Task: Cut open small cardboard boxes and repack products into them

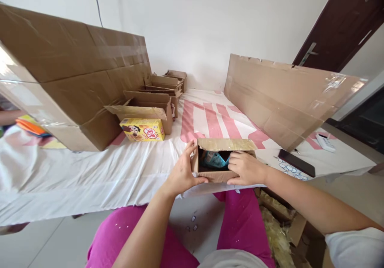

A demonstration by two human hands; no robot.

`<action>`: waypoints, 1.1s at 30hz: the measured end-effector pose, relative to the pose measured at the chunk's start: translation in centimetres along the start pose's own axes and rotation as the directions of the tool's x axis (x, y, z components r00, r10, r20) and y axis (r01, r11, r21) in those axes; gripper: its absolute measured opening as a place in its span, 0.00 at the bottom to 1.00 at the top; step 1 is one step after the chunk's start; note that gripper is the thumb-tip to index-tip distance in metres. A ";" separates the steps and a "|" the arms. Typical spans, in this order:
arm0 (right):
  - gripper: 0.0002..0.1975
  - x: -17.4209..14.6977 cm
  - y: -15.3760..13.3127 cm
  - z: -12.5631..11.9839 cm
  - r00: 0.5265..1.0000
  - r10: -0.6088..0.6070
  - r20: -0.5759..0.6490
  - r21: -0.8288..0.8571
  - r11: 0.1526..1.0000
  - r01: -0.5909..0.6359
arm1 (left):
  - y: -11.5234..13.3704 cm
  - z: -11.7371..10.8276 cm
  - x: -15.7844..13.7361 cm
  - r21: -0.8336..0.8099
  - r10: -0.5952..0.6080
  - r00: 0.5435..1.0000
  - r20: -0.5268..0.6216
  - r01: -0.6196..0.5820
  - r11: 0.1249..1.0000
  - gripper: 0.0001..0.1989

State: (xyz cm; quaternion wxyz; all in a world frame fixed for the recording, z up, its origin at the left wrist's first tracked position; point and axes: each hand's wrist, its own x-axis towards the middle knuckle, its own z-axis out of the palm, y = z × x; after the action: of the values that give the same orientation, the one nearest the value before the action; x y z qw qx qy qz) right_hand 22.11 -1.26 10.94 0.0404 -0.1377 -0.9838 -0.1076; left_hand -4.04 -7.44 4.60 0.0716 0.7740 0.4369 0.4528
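Observation:
A small cardboard box sits at the table's front edge, its top flap folded back. Inside it lies a blue packet, partly in shadow. My left hand is wrapped round the box's left end, the thumb along the front wall. With the thumb against the front wall, my right hand grips the right part of the box. Its fingers bend into the opening beside the blue packet, and the fingertips are hidden there.
A yellow printed box stands left of me before a row of open cartons. Tall cardboard panels rise at left and right. A black phone lies at right. Below, a carton of scraps stands on the floor.

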 end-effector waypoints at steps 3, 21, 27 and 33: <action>0.20 -0.9 -0.8 0.4 1.000 0.005 -0.030 0.000 1.000 -0.005 | 0.3 -0.2 0.0 0.075 0.020 0.999 0.040 -0.023 0.997 0.60; 0.37 -7.8 -0.9 -2.0 0.821 0.513 -0.250 -0.014 0.846 -0.533 | 1.2 0.5 0.0 0.127 0.010 0.999 0.049 -0.017 0.992 0.60; 0.68 -6.9 1.0 -1.7 0.860 0.505 -0.076 0.066 0.863 -0.501 | 2.4 0.2 0.1 0.168 -0.023 0.995 0.098 0.006 0.986 0.64; 0.64 -6.4 0.0 -0.9 0.821 0.562 -0.100 0.100 0.827 -0.553 | 2.5 -0.2 -0.4 0.142 -0.046 0.989 0.143 0.026 0.990 0.66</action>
State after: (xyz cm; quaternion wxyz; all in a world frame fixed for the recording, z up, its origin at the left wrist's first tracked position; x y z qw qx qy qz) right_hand 28.26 -3.11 11.13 0.1361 -0.4108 -0.8991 -0.0666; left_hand -2.80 -9.34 5.70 0.0573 0.8001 0.4750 0.3617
